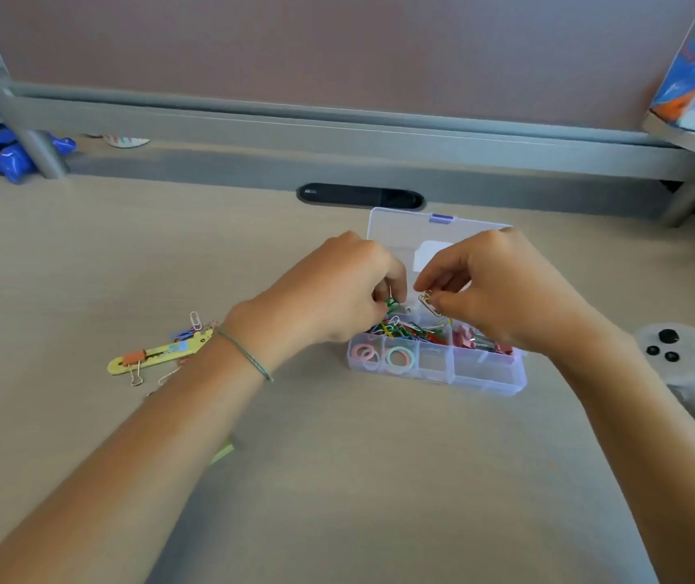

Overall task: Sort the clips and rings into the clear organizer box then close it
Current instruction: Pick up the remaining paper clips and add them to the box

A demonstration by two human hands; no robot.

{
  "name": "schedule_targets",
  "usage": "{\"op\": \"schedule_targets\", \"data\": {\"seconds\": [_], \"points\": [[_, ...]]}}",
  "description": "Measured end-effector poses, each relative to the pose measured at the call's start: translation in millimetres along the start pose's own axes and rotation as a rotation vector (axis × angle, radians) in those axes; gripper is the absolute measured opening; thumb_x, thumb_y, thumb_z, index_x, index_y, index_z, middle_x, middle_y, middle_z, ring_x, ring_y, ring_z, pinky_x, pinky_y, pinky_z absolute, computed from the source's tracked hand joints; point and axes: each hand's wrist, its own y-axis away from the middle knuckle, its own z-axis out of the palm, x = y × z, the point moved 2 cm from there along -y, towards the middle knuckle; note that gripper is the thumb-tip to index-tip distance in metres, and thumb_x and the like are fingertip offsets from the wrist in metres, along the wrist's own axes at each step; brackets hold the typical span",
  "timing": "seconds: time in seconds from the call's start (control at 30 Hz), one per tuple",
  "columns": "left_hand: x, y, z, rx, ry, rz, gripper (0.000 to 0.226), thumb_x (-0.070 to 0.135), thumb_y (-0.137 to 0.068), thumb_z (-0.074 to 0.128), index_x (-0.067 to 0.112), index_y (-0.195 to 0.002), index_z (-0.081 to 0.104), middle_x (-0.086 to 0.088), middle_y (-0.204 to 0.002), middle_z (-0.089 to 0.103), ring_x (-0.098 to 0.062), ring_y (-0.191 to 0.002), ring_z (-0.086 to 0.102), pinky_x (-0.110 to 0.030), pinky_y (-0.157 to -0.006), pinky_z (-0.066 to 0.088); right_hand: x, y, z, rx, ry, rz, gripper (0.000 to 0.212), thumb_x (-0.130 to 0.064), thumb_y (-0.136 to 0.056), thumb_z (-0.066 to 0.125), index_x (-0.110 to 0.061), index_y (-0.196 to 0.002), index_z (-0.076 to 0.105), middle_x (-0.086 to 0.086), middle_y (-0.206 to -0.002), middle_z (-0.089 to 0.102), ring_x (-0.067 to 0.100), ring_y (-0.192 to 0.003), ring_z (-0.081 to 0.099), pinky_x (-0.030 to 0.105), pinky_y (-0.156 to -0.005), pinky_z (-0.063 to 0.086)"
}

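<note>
Over table (337, 478), mid-frame: clear organizer box (489, 379), lid up at the far side. Coloured paper clips (404, 330) heaped in a back compartment, pink binder clips (468, 337) to their right, rings (383, 356) in front-left cells. Left hand (328, 301) above the clip heap, fingers (387, 284) pinched on a green clip (390, 304). Right hand (501, 288) just beside, fingers pinched on a gold clip (428, 301), long axis tilted down-right. Both directly over the clip compartment; drop looks straight down. Loose clips (194, 326) left of the left wrist, well apart from the box.
</note>
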Motion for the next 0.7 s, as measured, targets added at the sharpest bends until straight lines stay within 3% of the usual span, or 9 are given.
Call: {"op": "schedule_targets", "data": {"seconds": [0.17,0.4,0.7], "points": [[1.5,-3.2,6.4,-0.044,-0.080,0.022,0.034,0.002,-0.080,0.064,0.028,-0.098,0.076,0.008,-0.081,0.071,-0.016,-0.078,0.064,-0.037,-0.075,0.058,4.8,-2.0,6.8,-0.043,0.058,-0.018,0.026,-0.007,-0.079,0.065,-0.026,-0.089,0.079,-0.012,-0.075,0.074,0.009,-0.075,0.069,0.027,-0.079,0.055],[0.0,-5.2,15.0,-0.060,-0.073,0.057,0.036,0.002,-0.080,0.063,0.029,-0.096,0.079,0.008,-0.085,0.071,-0.015,-0.080,0.063,-0.032,-0.074,0.054,1.4,-1.8,17.5,-0.014,0.065,-0.073,0.030,-0.006,-0.078,0.061,-0.026,-0.089,0.079,-0.007,-0.077,0.074,0.016,-0.077,0.067,0.034,-0.077,0.055],[-9.9,-1.8,9.1,-0.068,-0.068,0.033,0.027,0.006,-0.082,0.071,0.030,-0.093,0.079,0.012,-0.076,0.064,-0.016,-0.080,0.066,-0.035,-0.075,0.056,5.4,-2.8,23.1,-0.015,0.045,-0.080,0.031,-0.007,-0.080,0.059,-0.027,-0.096,0.077,0.001,-0.077,0.074,0.027,-0.078,0.067,0.040,-0.075,0.056]]}}
